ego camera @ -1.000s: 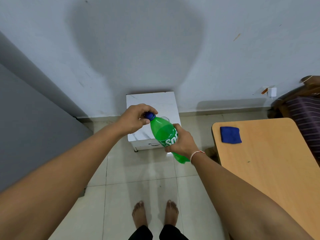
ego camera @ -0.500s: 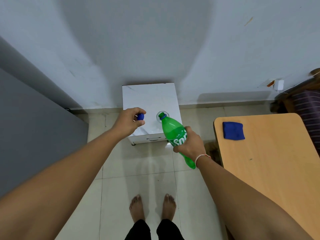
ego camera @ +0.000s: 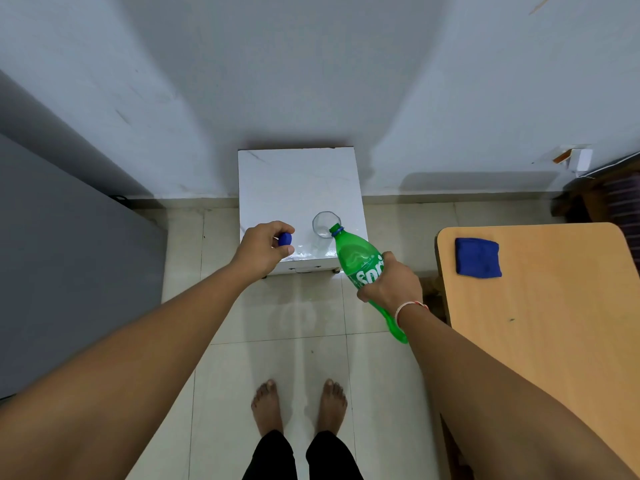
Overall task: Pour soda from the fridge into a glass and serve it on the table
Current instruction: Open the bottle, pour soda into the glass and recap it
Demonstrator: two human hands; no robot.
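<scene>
Already done: the soda bottle [ego camera: 360,261] is out of the fridge and uncapped, its neck bare.
Cap: the blue cap [ego camera: 285,239] sits pinched between the thumb and fingers of the left hand [ego camera: 265,249], held over the white stand's [ego camera: 294,178] near left edge.
Bottle grip: the right hand [ego camera: 393,287] is wrapped tight around the label, bottle tilted, mouth right at the rim of the glass [ego camera: 325,225].
Glass: it stands upright on the stand's near right part and looks empty; no stream is visible.
Stage: judging by this, pouring is just about to begin.
Left: fill the glass, recap, carry it to the wooden table [ego camera: 554,323], where a blue cloth [ego camera: 478,257] lies.
</scene>
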